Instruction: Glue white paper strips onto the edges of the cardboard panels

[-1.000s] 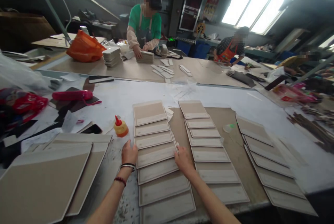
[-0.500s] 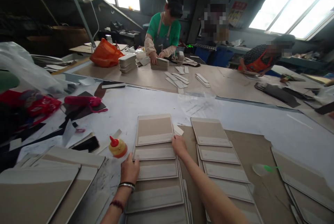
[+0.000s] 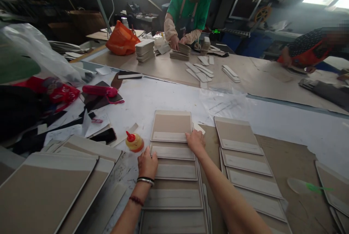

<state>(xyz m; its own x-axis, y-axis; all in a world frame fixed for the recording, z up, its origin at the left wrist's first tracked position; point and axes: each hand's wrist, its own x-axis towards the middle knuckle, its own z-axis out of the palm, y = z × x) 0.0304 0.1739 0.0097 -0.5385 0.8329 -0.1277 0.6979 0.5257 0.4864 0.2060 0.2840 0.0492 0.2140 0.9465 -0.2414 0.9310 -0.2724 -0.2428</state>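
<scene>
A column of overlapping beige boards with pale edge strips lies before me on the white table. My left hand rests on the column's left edge, fingers curled against a board, just below the small yellow glue bottle with a red cap. My right hand lies on the right edge of the upper boards, fingers bent and pressing on them. A second column of boards sits to the right on brown cardboard.
Larger boards are stacked at the lower left. A black phone, a pink object, a red bag and dark scraps crowd the left. A person in green handles board stacks across the far table; another person works at the right.
Both hands have moved up the left column toward its top boards, the right hand from mid-column to the second board. The view swung left and closer.
</scene>
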